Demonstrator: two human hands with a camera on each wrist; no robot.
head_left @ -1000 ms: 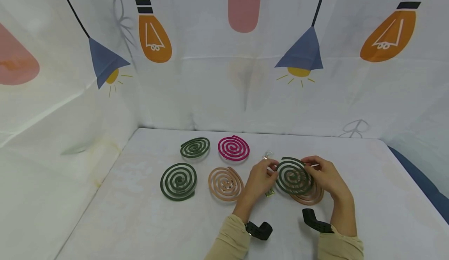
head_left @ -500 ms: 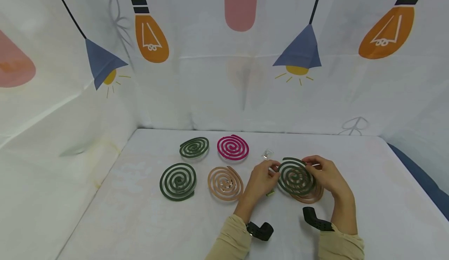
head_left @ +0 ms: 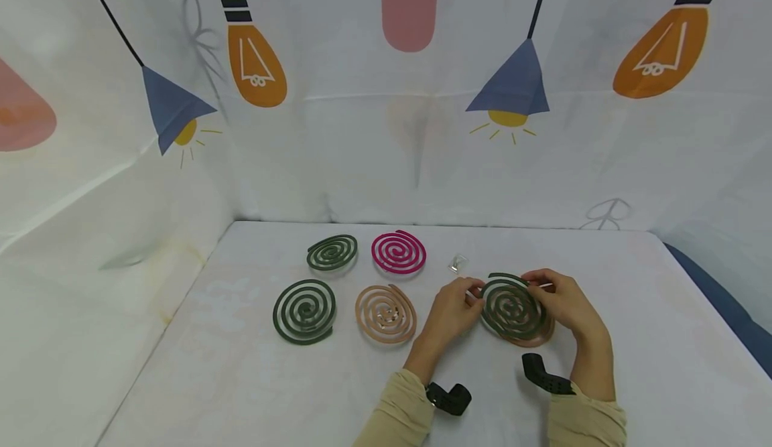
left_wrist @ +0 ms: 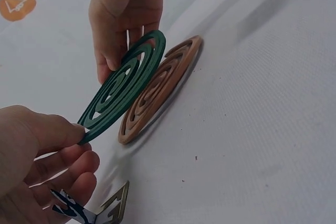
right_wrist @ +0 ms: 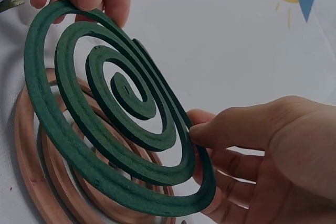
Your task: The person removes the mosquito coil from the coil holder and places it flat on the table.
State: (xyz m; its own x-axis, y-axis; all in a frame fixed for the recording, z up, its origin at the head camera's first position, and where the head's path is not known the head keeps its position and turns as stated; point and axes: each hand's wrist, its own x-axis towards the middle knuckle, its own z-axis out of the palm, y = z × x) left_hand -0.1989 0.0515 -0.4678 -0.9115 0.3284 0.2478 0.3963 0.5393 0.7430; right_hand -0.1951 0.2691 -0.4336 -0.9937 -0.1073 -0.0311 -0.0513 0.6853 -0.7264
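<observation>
Both hands hold a green mosquito coil [right_wrist: 126, 103] by opposite edges, tilted above the table. My left hand [head_left: 451, 309] pinches its left edge between thumb and fingers. At the right edge, the right hand [head_left: 563, 303] grips it the same way. Directly beneath is a brown mosquito coil [left_wrist: 170, 90], mostly covered in the head view; it looks apart from the green one in the left wrist view. A small bent metal piece [left_wrist: 118, 203] shows by the left fingers; whether they touch it I cannot tell.
Left of the hands lie two more green coils [head_left: 304, 311], a magenta coil [head_left: 398, 252] and a brown coil [head_left: 386, 314]. Behind the left hand sits a small shiny metal piece [head_left: 457, 263]. A printed curtain [head_left: 362, 159] stands behind the white table [head_left: 199, 366].
The green coil has shifted slightly right and down, covering more of the brown coil. The small yellow-green thing beside the left hand is now hidden in the head view. Both hands keep their grip.
</observation>
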